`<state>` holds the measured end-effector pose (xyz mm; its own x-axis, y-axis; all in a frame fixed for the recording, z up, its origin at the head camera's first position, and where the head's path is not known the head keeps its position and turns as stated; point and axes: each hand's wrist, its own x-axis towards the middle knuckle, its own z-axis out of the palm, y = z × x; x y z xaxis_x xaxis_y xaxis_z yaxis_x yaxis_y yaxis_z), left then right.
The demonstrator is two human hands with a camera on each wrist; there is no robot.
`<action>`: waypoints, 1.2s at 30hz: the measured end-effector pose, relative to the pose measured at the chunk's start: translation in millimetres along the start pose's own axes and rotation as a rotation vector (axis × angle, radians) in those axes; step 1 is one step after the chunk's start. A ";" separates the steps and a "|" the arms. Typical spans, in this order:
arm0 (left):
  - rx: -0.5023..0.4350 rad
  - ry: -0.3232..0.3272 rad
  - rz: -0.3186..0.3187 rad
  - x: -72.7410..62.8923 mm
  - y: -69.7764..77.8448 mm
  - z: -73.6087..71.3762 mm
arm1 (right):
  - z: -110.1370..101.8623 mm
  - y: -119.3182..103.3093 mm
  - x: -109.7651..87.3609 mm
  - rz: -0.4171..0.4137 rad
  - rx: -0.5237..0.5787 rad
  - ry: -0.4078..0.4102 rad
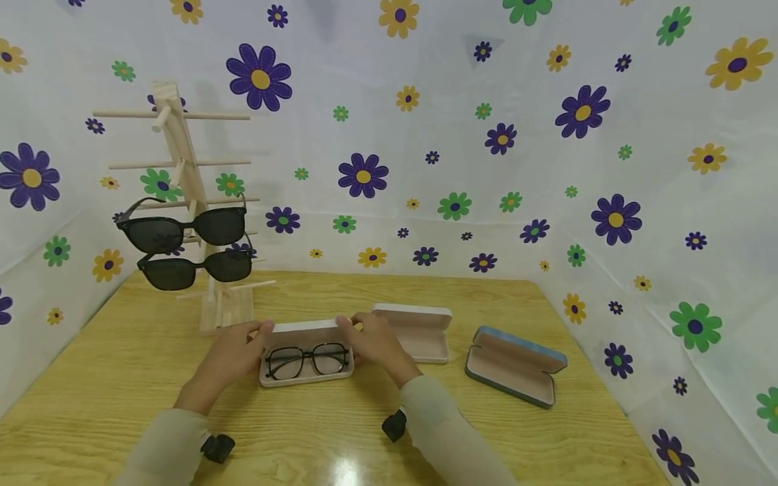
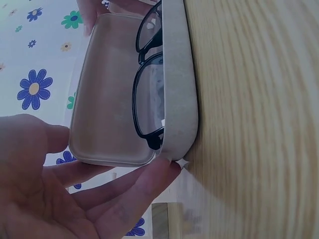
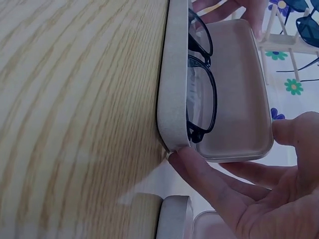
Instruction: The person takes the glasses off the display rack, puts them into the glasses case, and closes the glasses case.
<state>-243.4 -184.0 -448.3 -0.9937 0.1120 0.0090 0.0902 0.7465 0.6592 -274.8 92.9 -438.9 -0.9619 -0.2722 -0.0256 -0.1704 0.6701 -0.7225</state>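
Holding one case: two hands | eyeglasses inside: one | sunglasses: two

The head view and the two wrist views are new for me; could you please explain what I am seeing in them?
There is no robot here: the left hand and right hand are one person's bare hands. The wide picture is taken from the person's head; the two close ones are taken from the wrists, so the table looks turned sideways there.

Both hands hold an open eyeglass case, one at each end, with black-framed glasses inside. To the right on the table are a second pale case and a blue case, both open. At the left stands a wooden rack carrying two pairs of sunglasses.
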 end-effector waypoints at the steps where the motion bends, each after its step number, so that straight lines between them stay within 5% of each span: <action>1: 0.001 -0.005 -0.002 0.3 0.1 -0.4 | -0.6 -0.9 0.2 0.004 -0.008 0.002; 6: 0.008 -0.028 -0.006 0.6 1.9 -3.9 | -3.9 -4.3 -0.8 0.014 -0.023 -0.008; 14: -0.172 -0.106 -0.065 -2.7 6.7 -6.7 | -5.4 -1.6 -0.7 -0.003 -0.013 -0.021; 36: -0.219 -0.135 -0.069 -5.7 4.9 -4.4 | -6.6 -2.9 -3.7 0.044 0.054 -0.070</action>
<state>-237.6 -183.9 -441.8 -0.9776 0.1632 -0.1329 -0.0093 0.5971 0.8021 -272.2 96.5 -432.2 -0.9504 -0.2927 -0.1050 -0.1151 0.6449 -0.7555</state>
